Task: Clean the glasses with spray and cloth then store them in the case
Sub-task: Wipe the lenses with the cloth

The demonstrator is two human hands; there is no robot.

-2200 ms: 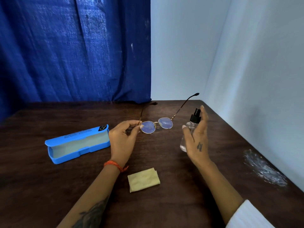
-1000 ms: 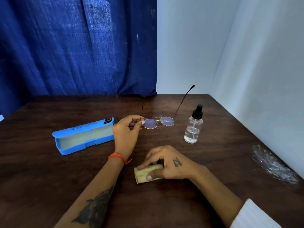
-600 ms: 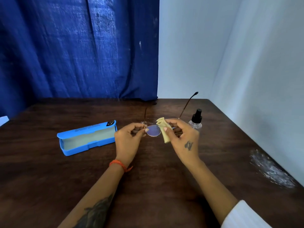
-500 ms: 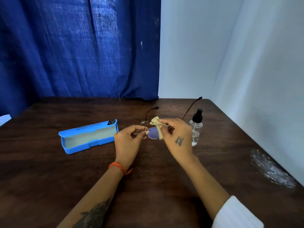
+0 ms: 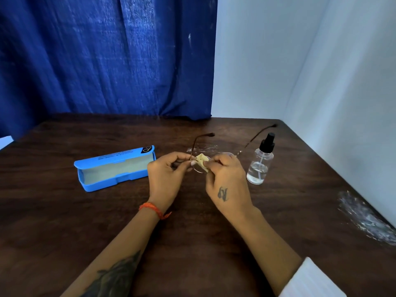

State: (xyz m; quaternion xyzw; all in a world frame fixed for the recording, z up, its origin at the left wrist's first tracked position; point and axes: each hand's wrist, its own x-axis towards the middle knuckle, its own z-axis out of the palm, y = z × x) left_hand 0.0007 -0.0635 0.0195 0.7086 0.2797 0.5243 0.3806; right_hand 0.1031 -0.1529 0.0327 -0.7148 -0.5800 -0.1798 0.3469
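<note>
Thin-framed round glasses [image 5: 252,139] are held above the dark wooden table, temples pointing away from me. My left hand [image 5: 166,179] pinches the frame at its left hinge. My right hand [image 5: 228,185] presses a small yellow cloth [image 5: 201,159] onto the left lens, which the cloth and fingers partly hide. A clear spray bottle [image 5: 260,166] with a black pump top stands upright just right of my right hand. The blue glasses case [image 5: 113,168] lies open on the table to the left of my left hand, pale lining showing.
A crumpled clear plastic wrapper [image 5: 366,219] lies near the table's right edge by the white wall. Another bit of clear film [image 5: 202,149] lies behind the glasses. A blue curtain hangs behind the table's far edge.
My right hand set the spray bottle down, picked the yellow cloth up from the table and brought it to the glasses; the cloth has shifted from the right lens onto the left one. My left hand kept its hold.
</note>
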